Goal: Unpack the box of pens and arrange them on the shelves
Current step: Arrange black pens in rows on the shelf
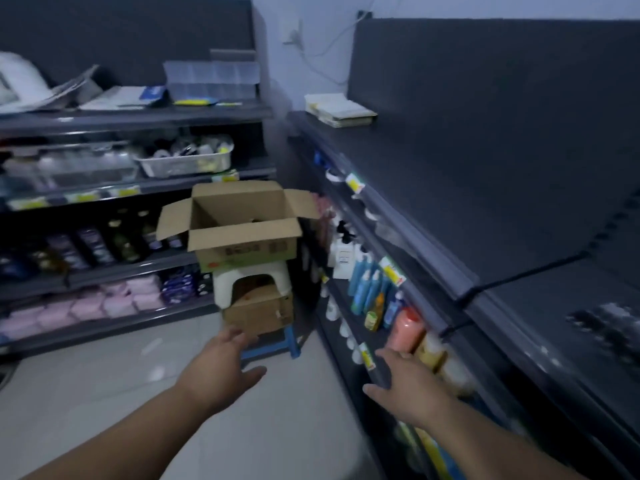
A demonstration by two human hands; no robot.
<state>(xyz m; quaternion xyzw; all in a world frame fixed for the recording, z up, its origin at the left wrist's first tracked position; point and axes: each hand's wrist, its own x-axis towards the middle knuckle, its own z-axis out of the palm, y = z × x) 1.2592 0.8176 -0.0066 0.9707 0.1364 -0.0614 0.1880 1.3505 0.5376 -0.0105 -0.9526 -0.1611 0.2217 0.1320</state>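
An open cardboard box [242, 237] with its flaps spread stands on a white plastic stool [221, 285], in the corner between two dark shelf units. Its contents are hidden from here. My left hand [225, 368] is stretched forward, open and empty, below and in front of the box. My right hand [405, 379] is also open and empty, fingers apart, close to the edge of the right shelf unit [433, 220]. A few dark items [609, 327], blurred, lie on the right unit's top shelf.
A second cardboard box [259, 313] sits on a blue stool [291, 341] beneath the white one. The left shelves [138, 114] hold trays, bottles and pink packs. Bottles [370, 289] line the right unit's lower shelves. A stack of booklets [339, 109] lies at its far end.
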